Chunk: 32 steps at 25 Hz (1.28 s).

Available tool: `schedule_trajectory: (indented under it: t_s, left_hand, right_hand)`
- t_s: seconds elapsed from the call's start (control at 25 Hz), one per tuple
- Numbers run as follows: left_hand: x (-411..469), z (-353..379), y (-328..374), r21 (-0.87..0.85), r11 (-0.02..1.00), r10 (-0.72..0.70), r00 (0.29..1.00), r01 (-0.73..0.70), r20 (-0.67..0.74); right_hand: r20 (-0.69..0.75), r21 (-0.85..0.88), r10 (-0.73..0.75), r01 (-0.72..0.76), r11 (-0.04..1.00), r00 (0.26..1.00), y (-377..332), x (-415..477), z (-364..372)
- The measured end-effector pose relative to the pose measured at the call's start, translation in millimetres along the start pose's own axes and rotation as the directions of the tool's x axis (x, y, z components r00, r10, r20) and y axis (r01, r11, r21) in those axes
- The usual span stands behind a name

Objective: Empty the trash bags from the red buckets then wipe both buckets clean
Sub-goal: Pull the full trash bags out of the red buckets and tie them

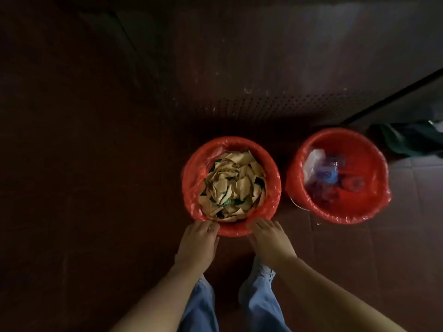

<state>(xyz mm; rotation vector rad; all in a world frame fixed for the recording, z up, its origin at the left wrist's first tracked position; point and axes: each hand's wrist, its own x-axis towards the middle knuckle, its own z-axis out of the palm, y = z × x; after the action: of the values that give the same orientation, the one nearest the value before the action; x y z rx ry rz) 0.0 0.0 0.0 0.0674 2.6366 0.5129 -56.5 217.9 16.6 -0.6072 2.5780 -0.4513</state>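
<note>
Two red buckets lined with red trash bags stand on the floor. The left bucket (189, 188) is full of crumpled brown paper (231, 186). The right bucket (381, 188) holds plastic bottles (328, 174) and clear wrappers. Both of my hands are at the near rim of the left bucket. My left hand (199, 238) lays its fingertips on the bag's edge at the rim's near left. My right hand (269, 238) touches the bag's edge at the near right with fairly straight fingers. Neither hand plainly grips the bag.
The floor is dark reddish tile, very dim on the left. A perforated dark panel (275, 106) rises behind the buckets. A dark green bundle (407, 140) lies at the far right. My legs in blue jeans (259, 300) stand just behind the left bucket.
</note>
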Motion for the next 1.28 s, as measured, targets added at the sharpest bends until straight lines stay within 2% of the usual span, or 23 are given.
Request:
schedule_trajectory:
  t_s: [0.12,0.32,0.48,0.72,0.8,1.0,1.2,1.28]
  left_hand:
    - [14.1,33.9,-15.4,0.021,0.998,0.051,0.999,-0.051,0.006]
    - [29.0,81.8,-34.9,0.115,0.981,0.151,0.988,-0.154,0.032]
    - [37.5,97.6,-37.1,0.139,0.974,0.174,0.984,-0.176,0.031]
    - [47.5,98.8,-39.0,0.123,0.980,0.157,0.987,-0.158,0.017]
    - [49.1,93.1,-40.0,0.118,0.980,0.158,0.986,-0.163,0.048]
    - [54.2,78.7,-35.5,0.119,0.981,0.140,0.984,-0.153,0.113]
    - [75.9,63.2,-28.7,0.106,0.994,0.026,0.995,-0.036,0.096]
    - [85.1,60.5,-28.3,0.114,0.993,-0.025,0.995,0.014,0.095]
  right_hand:
    - [0.022,-0.035,-0.068,0.069,0.997,0.997,2.3,12.7,44.2]
    - [0.061,-0.122,-0.096,0.103,0.987,0.994,9.6,24.8,94.5]
    - [0.221,-0.162,-0.073,0.110,0.981,0.972,19.5,35.4,111.9]
    - [0.254,-0.046,-0.041,0.054,0.997,0.966,27.0,39.8,100.9]
    - [0.313,-0.058,-0.001,0.021,0.998,0.950,29.7,45.7,96.8]
    - [0.312,-0.116,-0.001,0.039,0.993,0.950,22.8,59.2,97.4]
    - [0.210,0.068,0.027,-0.042,0.997,0.977,24.9,56.9,98.3]
    - [0.230,0.036,0.012,-0.020,0.999,0.973,28.9,49.5,96.1]
